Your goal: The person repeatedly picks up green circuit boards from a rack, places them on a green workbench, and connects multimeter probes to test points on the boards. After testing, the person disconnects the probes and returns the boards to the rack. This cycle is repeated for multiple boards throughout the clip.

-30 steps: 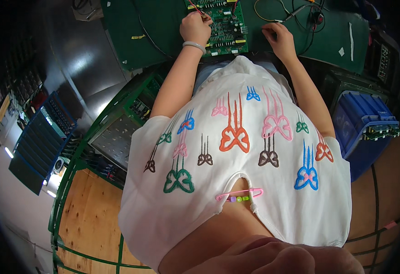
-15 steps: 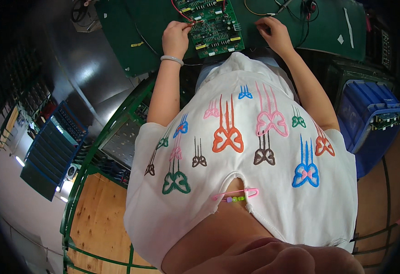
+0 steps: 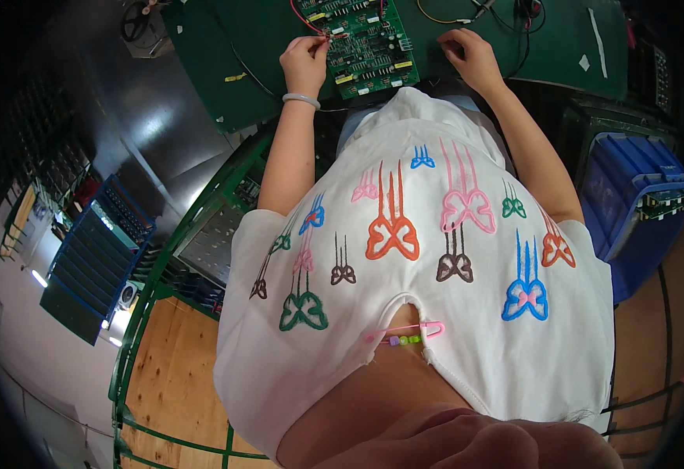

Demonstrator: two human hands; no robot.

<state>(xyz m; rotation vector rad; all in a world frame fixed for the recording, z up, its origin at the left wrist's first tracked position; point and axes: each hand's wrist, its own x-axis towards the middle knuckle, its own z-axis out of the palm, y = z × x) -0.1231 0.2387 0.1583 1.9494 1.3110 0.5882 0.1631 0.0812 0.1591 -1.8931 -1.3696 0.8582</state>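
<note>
On the green work mat lies a green circuit board crowded with small parts, its far end cut off by the top of the picture. At its left edge my left hand is closed in a pinch on the end of a red wire; the very tip is too small to make out. My right hand rests on the mat to the right of the board, loosely curled, and nothing shows in its fingers. A yellow wire runs just beyond it.
Black leads lie at the far right of the mat, beside white scraps. A yellow tag and a thin black cable are at left. Below right stands a blue bin with circuit boards at its rim.
My left hand has shifted slightly right along the board's edge, still pinching the red wire. The right hand has barely moved.
</note>
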